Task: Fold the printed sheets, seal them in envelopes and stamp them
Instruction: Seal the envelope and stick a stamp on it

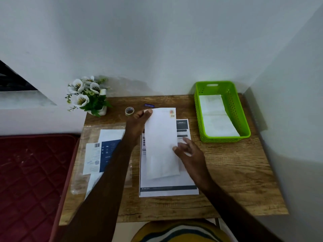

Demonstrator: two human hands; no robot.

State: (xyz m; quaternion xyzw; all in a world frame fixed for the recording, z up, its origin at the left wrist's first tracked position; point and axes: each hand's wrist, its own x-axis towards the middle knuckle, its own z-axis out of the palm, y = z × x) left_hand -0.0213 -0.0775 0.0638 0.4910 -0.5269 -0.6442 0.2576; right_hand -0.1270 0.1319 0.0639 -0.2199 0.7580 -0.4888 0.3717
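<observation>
At the far left of the wooden desk (227,172) we had the white flowers (85,93) in their small pot, and nearer us a clear plastic sleeve (83,154) with a blue-and-white printed pack (103,154) lying on it. Just right of the flowers sat a roll of tape (129,111), with a small purple object (149,105) beyond it (too small for us to say what it was). Our left hand (139,119) gripped the top left corner of the envelope (161,144), thumb on its face and fingers curled behind. The envelope was raised above the printed sheets (167,187), its long axis running away from us, with a small stamp (172,114) at its far right corner. Our right hand (188,151) touched its right edge lower down, fingers spread and loose rather than closed on it. We judged this envelope finished and due for the green basket (244,130), which stood well to the right at the desk's far corner and already held white envelopes (216,117). So the envelope lay between both hands, the basket off to the right of them, and the right hand was the nearer to carry it across.
</observation>
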